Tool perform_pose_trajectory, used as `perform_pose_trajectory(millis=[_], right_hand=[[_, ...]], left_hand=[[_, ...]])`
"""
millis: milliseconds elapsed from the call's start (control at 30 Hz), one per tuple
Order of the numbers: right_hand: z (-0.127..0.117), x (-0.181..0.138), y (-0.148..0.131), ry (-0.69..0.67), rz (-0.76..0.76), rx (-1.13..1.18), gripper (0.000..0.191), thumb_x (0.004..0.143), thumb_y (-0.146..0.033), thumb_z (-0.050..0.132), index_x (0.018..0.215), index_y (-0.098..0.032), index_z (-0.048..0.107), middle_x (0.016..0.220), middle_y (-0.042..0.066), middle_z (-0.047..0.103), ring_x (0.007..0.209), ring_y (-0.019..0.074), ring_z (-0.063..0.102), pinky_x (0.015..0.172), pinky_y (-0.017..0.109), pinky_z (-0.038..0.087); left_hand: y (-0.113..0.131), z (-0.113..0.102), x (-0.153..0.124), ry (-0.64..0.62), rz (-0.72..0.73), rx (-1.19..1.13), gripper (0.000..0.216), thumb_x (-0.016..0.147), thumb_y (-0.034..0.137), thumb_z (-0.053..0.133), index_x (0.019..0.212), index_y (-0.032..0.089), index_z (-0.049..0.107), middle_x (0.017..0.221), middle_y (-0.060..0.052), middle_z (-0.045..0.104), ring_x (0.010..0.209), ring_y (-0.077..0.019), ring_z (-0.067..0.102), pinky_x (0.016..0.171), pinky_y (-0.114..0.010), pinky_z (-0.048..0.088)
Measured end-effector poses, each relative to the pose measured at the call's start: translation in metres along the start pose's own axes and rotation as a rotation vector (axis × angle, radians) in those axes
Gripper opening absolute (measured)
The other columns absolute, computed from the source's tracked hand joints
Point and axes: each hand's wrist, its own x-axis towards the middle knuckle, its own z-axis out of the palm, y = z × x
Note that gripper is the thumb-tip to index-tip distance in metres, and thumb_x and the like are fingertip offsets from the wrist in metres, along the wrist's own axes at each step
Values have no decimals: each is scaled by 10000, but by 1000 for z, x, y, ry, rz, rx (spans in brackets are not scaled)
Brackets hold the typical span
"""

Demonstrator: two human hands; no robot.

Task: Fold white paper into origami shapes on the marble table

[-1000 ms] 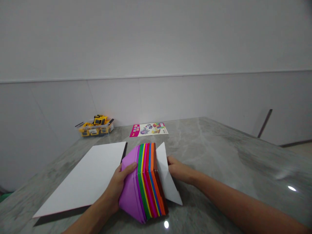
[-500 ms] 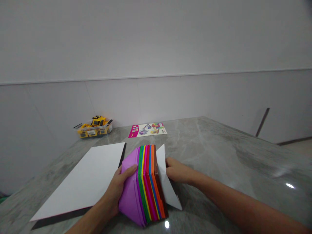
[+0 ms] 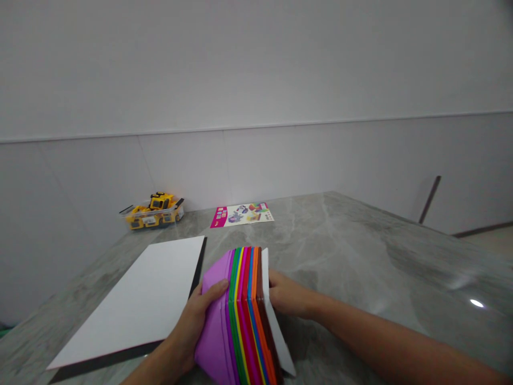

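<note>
A thick stack of coloured paper sheets (image 3: 240, 315) stands on edge on the grey marble table (image 3: 360, 256), purple on the left, then green, yellow, pink, red, blue, orange and brown. My left hand (image 3: 196, 321) grips its purple side with the thumb over the top. My right hand (image 3: 286, 294) presses a white sheet (image 3: 276, 331) against the brown side, fingers closed on it.
A large white board (image 3: 140, 299) over a black sheet lies flat to the left. A yellow toy truck in a clear tray (image 3: 154, 209) and a printed leaflet (image 3: 242, 214) sit at the back by the wall. The table's right edge runs diagonally.
The white sheet, earlier spread away to the right, has been folded in against the stack. The stack and both hands have come slightly nearer to me.
</note>
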Motion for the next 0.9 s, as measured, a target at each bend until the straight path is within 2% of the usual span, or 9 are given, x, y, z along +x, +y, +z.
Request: perform_pose_trajectory(millis=[200,433,667,900], right_hand=[[6,-1,-4,-48,-52,48,299,749,-238,603,1036,-181,670,989,47,680,931,217,614,854,359,471],[-6,-2,-8,-127,-8,-16,285,688,-215,605,960,-176,682,912,35,682,918,220,609,837,357,473],[-1,-2,3,-88,28,66,290,671,-202,615,954,-178,676,857,27,679,798,185,620,701,294,497],[5,-1,12,-79,30,148,313,695,-210,651,1004,-161,674,874,53,689,776,187,638,785,358,497]], left_hand=[[-3,-1,-1,-13,-25,-11,580,752,327,695,1250,107,495,875,-177,736,729,-343,707,696,-480,564],[4,0,-1,-55,-14,-10,523,765,294,680,1213,74,526,860,-186,735,696,-323,710,680,-454,570],[5,1,-5,-48,-84,-24,511,757,298,682,1190,61,552,771,-180,738,677,-336,710,628,-436,579],[2,6,-11,16,-109,-38,555,739,289,697,1222,76,529,800,-175,740,672,-338,709,627,-443,578]])
